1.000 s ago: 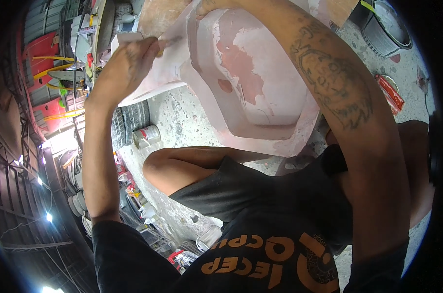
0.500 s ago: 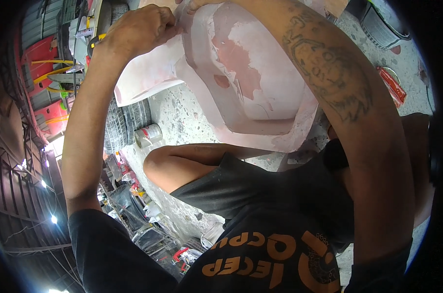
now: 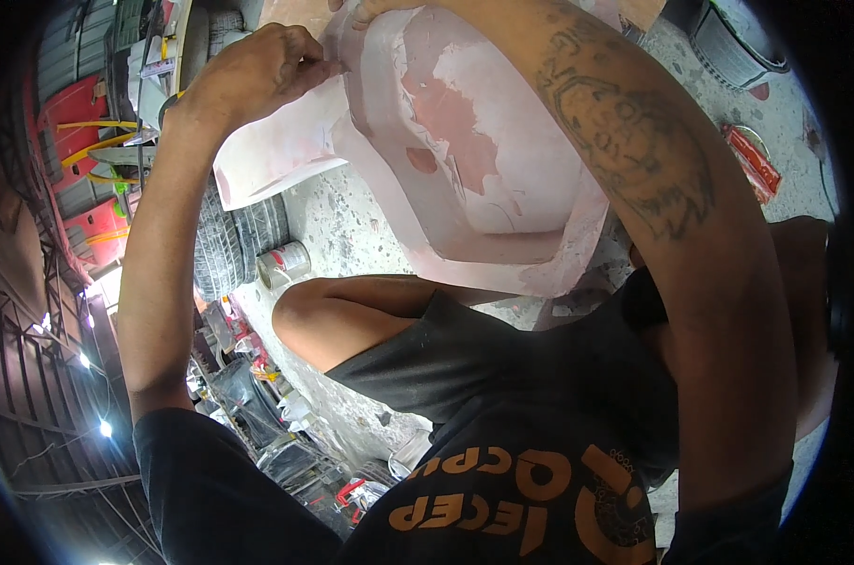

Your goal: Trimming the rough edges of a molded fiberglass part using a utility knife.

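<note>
A large moulded panel (image 3: 531, 141), pale pink and white with bare reddish patches, lies before me, its near end close to my folded leg. At its upper left side is my left hand (image 3: 257, 73), fingers curled in and thumb reaching to the panel's edge; whatever it pinches is hidden. My right arm crosses over the panel's right side. My right hand (image 3: 375, 9) touches the far upper part of the panel, mostly cut off by the top of the picture, so its grip does not show fully. A paler curved section (image 3: 276, 155) extends below my left hand.
Stacked tyres (image 3: 222, 240) and a metal can (image 3: 284, 264) stand on the speckled floor at left. To the right are a dark bucket (image 3: 738, 47) and a red packet (image 3: 755, 165). Assorted clutter (image 3: 257, 395) lies beyond my left knee, with red panels (image 3: 74, 132) farther off.
My left hand has dropped slightly and drawn a little left along the panel's edge. The right hand's fingers have shifted slightly left. The whole view has moved a touch.
</note>
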Tool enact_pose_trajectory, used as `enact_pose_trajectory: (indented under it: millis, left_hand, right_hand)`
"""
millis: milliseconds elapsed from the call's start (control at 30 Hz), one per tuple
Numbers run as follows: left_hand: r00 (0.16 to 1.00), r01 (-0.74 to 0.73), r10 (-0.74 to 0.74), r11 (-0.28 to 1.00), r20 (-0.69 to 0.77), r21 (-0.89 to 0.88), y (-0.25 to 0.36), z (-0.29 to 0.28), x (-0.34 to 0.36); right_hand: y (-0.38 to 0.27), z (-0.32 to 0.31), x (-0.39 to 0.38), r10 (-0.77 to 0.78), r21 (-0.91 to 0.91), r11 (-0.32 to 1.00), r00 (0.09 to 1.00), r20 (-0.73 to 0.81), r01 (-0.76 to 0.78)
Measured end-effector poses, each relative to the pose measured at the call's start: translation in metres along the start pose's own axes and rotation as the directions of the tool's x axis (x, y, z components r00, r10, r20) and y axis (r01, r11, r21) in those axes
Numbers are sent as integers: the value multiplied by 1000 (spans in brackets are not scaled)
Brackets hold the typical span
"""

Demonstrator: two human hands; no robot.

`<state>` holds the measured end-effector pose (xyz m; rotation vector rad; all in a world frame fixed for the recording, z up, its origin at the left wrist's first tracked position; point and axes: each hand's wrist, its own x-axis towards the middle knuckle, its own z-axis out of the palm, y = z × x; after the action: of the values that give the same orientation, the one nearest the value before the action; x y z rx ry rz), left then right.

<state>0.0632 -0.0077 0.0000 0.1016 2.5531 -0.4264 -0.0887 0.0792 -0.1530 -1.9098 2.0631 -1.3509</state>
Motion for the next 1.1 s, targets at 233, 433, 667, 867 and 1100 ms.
enact_pose_trajectory:
  millis: [233, 433, 667, 867, 1100]
  left_hand:
    - [992, -76, 77, 997, -100, 18, 0, 2, 1]
    - [998, -39, 38, 999, -43, -28, 5, -2, -3]
    - [1000, -2, 2, 1000, -16, 15, 4, 4, -3]
    - [994, -93, 96, 994, -44, 64, 1, 11, -9]
    - [992, 91, -92, 996, 84, 21, 18, 5, -3]
  right_hand:
    - [-1, 1, 0, 11, -15, 1000, 1000, -2, -11]
    - [0, 2, 1, 2, -21, 1000, 1000, -9, -2]
    - [-4, 0, 2, 23, -40, 999, 999, 38, -22]
    - [0, 0, 1, -4, -31, 999, 1000, 13, 5]
    - [1, 0, 0, 12, -50, 999, 1000, 10, -11]
